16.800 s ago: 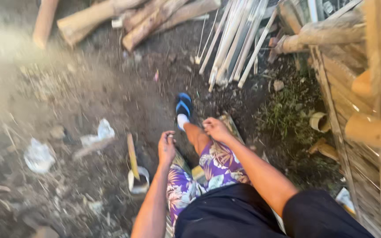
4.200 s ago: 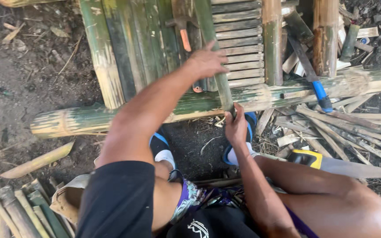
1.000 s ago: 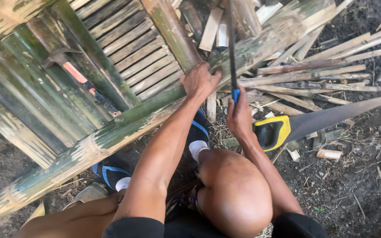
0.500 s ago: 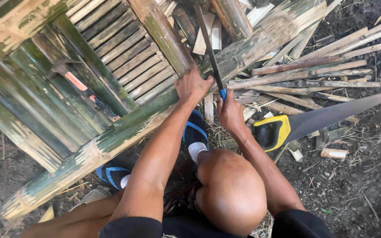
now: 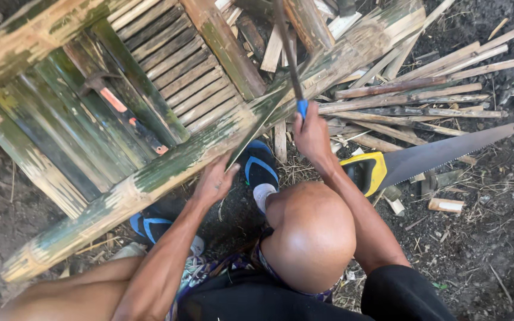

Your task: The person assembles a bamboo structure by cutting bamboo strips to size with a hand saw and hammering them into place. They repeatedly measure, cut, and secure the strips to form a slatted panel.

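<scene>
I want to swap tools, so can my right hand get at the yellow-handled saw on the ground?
Probably yes: the saw lies in the open beside the right hand, though that hand now grips a blue-handled blade.

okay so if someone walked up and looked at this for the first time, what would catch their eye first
Probably the long green bamboo pole slanting across the middle, with the right hand holding a blue-handled blade upright against it and the left hand at its lower edge. Next, the yellow-handled handsaw lying on the dirt to the right, and the slatted bamboo frame behind the pole.
</scene>
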